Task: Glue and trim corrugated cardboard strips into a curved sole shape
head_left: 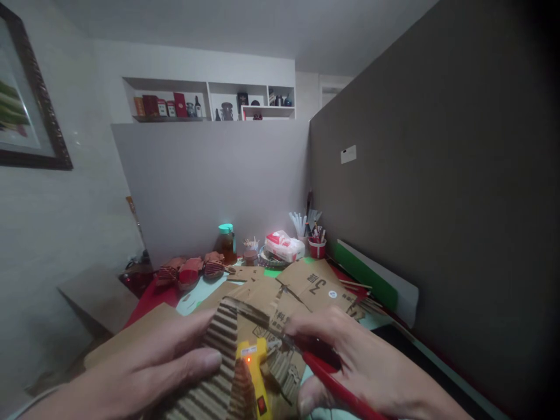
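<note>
Head view puts both of my hands at the near edge of the table, close together over a pile of cardboard. My left hand (144, 361) lies flat with its fingers spread across a strip of corrugated cardboard (219, 356), the thumb pressing on it from the left. The strip's long axis runs from near to far, its ribs crossing it, and its far end tips up toward the middle of the table. My right hand (371, 367) is curled around a red-handled tool (336, 388), gripping the handle with its dark metal tip (262, 321) aimed left and far, reaching the strip's upper right edge; I cannot tell whether the tip actually touches it. Between the hands, just right of the strip, sits a yellow glue gun (256, 373) with a small orange light lit. So the strip lies under my left hand and just left of the tool tip. Flat brown cardboard sheets (315, 286) lie farther back.
</note>
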Action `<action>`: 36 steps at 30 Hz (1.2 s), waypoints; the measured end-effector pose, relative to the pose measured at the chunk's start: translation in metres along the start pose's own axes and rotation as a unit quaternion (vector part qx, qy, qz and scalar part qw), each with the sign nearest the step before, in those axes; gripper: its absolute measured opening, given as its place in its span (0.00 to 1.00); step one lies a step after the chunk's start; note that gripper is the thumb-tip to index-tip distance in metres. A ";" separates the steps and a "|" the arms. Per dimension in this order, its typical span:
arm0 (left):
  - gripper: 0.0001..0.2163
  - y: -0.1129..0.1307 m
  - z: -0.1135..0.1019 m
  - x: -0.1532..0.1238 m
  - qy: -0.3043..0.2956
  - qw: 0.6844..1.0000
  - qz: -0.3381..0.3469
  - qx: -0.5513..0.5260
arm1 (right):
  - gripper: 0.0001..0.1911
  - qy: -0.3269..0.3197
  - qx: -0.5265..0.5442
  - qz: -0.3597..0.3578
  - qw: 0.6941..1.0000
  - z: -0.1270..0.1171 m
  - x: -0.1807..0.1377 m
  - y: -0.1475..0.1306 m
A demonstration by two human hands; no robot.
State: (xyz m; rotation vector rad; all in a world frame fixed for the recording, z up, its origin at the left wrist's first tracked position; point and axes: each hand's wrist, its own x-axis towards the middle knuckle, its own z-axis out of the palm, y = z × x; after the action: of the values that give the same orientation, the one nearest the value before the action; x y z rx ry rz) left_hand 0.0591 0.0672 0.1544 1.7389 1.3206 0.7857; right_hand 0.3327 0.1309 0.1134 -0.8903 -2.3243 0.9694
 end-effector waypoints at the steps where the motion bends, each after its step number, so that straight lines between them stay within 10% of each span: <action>1: 0.17 0.003 -0.006 0.001 -0.002 0.999 0.000 0.050 | 0.23 0.000 -0.005 0.006 1.000 -0.001 0.000 0.001; 10: 0.17 0.037 -0.017 0.011 -0.125 0.981 0.033 0.144 | 0.19 -0.015 -0.051 0.007 0.999 0.004 -0.001 0.010; 28: 0.13 0.006 -0.038 0.016 -0.091 0.975 -0.062 0.193 | 0.18 -0.052 -0.056 0.041 0.996 0.010 0.006 0.009; 36: 0.12 0.012 -0.039 0.026 -0.091 0.962 0.005 0.256 | 0.18 0.110 0.074 0.024 0.991 0.005 0.030 0.031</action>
State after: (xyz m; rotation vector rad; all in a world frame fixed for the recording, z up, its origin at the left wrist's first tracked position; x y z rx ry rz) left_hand 0.0390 0.0989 0.1843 2.1575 1.4720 0.2846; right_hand 0.3213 0.1668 0.0917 -0.9463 -2.0276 0.9939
